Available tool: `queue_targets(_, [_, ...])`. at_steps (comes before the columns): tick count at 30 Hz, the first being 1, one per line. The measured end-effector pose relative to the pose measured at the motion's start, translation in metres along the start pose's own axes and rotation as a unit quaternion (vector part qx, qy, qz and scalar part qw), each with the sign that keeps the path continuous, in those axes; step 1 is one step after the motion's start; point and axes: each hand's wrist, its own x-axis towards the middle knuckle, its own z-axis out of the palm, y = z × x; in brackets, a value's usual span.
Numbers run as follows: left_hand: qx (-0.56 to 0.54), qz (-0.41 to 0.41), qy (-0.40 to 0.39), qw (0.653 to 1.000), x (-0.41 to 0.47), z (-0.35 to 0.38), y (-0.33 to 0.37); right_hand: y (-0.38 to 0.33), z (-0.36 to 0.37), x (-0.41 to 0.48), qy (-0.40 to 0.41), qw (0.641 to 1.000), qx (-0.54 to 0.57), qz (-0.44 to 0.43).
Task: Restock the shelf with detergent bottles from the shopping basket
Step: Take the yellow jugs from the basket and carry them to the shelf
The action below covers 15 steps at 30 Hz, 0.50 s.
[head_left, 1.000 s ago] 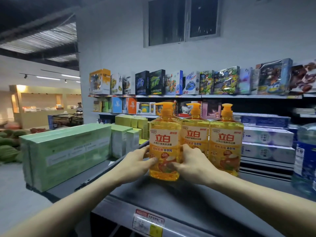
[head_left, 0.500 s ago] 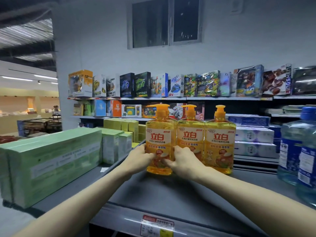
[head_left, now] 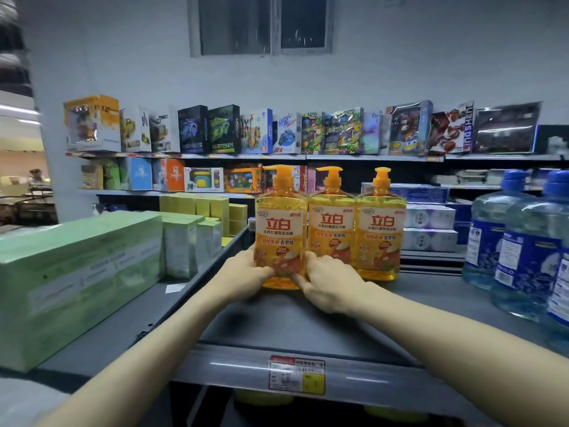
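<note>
Three yellow detergent bottles with orange pump tops stand in a row on the grey shelf [head_left: 277, 325]. The leftmost bottle [head_left: 281, 226] stands upright against the middle bottle [head_left: 332, 229], and the third bottle [head_left: 381, 232] is at the right end. My left hand [head_left: 243, 274] grips the lower left side of the leftmost bottle. My right hand [head_left: 329, 286] grips its lower right side, fingers curled round the base. The shopping basket is out of view.
Green boxes [head_left: 80, 282] fill the shelf's left part. Large blue-capped water jugs [head_left: 520, 257] stand at the right. A price tag [head_left: 297, 375] sits on the shelf's front rail. Toy boxes [head_left: 246, 131] line the far shelves behind.
The leftmost bottle has been slid a little back and right, into line with the other two. Both hands stayed on its base. The camera turned right, showing more of the water jugs.
</note>
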Motion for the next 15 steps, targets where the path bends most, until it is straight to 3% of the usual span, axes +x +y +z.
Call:
queue_targets(7, [0.143,0.021,-0.047,0.988,-0.037,0.001,0.003,0.011,-0.015,-0.049,-0.030,0.990,-0.137,-0.002])
queue_targets(15, [0.318,0.117,0.028,0.940,-0.084,0.054,0.064,0.056,-0.053,-0.134,0.102,0.975,-0.196,0.026])
